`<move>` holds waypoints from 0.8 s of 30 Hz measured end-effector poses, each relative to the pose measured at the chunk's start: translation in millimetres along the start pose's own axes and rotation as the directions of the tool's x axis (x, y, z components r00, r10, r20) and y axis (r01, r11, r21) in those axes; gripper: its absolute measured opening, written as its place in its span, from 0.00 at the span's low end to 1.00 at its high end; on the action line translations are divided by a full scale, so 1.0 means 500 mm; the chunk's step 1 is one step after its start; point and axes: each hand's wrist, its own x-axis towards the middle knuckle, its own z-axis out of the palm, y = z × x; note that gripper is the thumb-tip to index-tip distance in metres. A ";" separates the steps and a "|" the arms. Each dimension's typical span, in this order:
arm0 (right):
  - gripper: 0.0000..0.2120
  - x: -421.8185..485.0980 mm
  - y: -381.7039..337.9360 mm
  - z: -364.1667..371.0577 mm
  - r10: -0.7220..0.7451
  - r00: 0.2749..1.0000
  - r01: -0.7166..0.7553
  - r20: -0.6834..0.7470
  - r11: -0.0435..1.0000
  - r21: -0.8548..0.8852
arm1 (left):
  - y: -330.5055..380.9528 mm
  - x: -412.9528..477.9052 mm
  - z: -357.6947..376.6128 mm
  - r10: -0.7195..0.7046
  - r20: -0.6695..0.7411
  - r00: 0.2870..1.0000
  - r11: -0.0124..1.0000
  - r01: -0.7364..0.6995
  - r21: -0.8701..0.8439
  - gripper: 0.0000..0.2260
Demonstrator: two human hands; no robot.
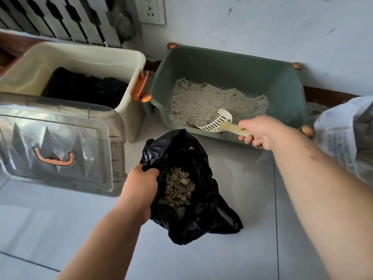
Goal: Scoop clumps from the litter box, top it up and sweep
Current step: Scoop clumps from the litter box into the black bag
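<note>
A green litter box stands against the wall with grey litter heaped in its left part. My right hand grips the handle of a cream slotted scoop, whose head lies on the litter near the box's front wall. On the floor in front lies a black plastic bag holding brownish clumps. My left hand grips the bag's left edge and holds it agape.
A cream storage bin with dark cloth inside stands left of the litter box. Its clear lid with an orange handle lies in front of it. A printed sack sits at the right. A radiator hangs on the wall.
</note>
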 end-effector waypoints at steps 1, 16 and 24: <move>0.09 0.011 0.006 0.014 0.009 1.000 -0.010 0.026 0.999 0.036 | 0.001 0.001 0.000 0.002 -0.003 1.000 1.000 -0.002 0.002 0.13; 0.06 0.052 0.061 0.151 -0.110 0.991 0.137 -0.082 0.832 0.538 | 0.008 0.010 -0.005 0.009 -0.039 0.999 1.000 -0.008 0.026 0.10; 0.08 0.034 0.070 0.071 -0.163 0.973 0.216 -0.165 0.897 0.386 | 0.027 0.007 -0.006 0.008 -0.051 0.999 0.999 -0.006 0.048 0.09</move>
